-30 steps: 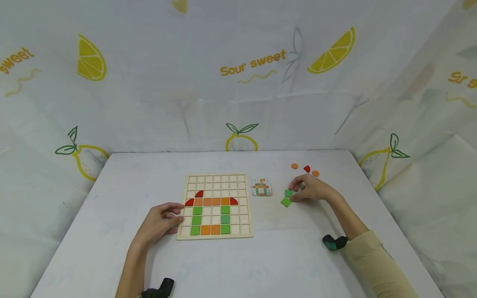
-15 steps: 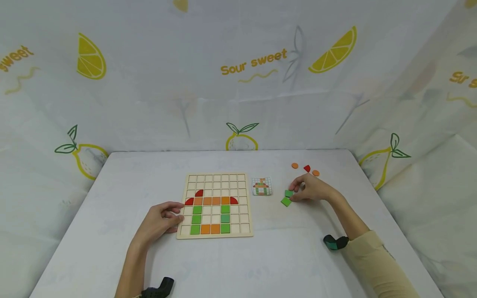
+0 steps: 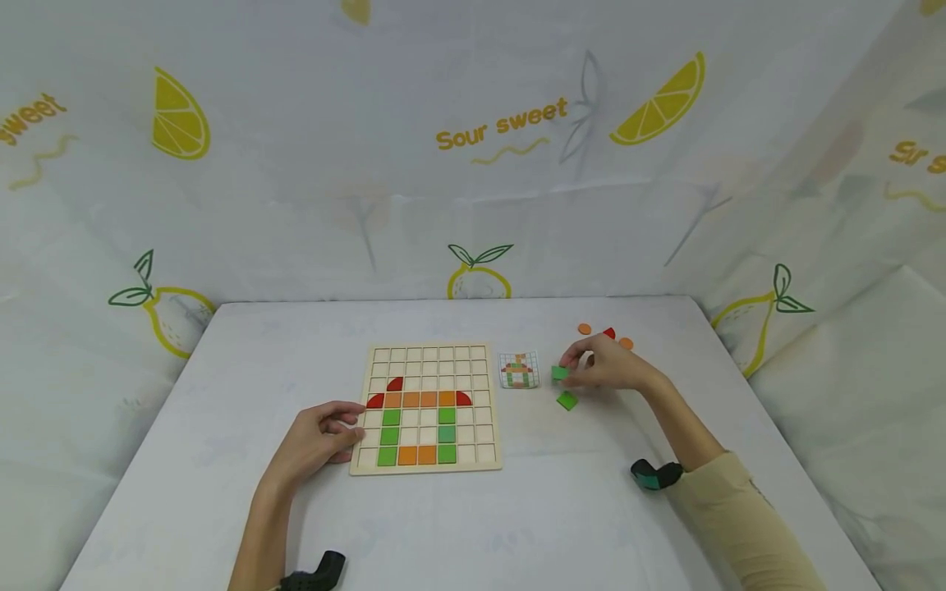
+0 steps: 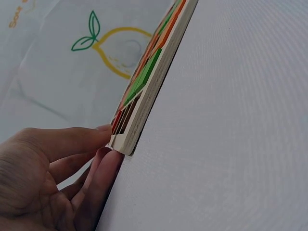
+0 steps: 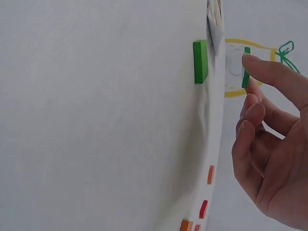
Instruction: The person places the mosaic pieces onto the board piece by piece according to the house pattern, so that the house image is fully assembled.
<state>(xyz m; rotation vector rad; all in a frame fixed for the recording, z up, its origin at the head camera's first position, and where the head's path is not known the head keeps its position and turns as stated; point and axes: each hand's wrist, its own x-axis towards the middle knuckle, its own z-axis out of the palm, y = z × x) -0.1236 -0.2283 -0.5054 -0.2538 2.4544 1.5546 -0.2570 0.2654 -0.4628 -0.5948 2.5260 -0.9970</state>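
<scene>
A wooden grid board (image 3: 473, 353) lies on the table, its cells partly filled with green and orange squares and red quarter-round pieces. At its left edge is my left hand (image 3: 318, 439); thumb and fingertips hold the rim, as the left wrist view (image 4: 62, 168) also shows. My right hand (image 3: 609, 365) pinches a green square tile (image 3: 559, 373) between thumb and fingertips; in the right wrist view this tile (image 5: 246, 72) is seen edge-on, raised off the table. Just below it, a second green square tile (image 3: 567, 400) lies on the cloth.
A small pattern card (image 3: 519, 371) lies between the board and my right hand. Beyond that hand are two orange discs (image 3: 585, 329) and a red quarter-round piece (image 3: 609, 333). A white cloth with lemon prints (image 3: 473, 205) hangs behind the table.
My right hand has lifted the upper green square tile and moved it slightly left and away from the other green tile. The left hand and the board stay put.
</scene>
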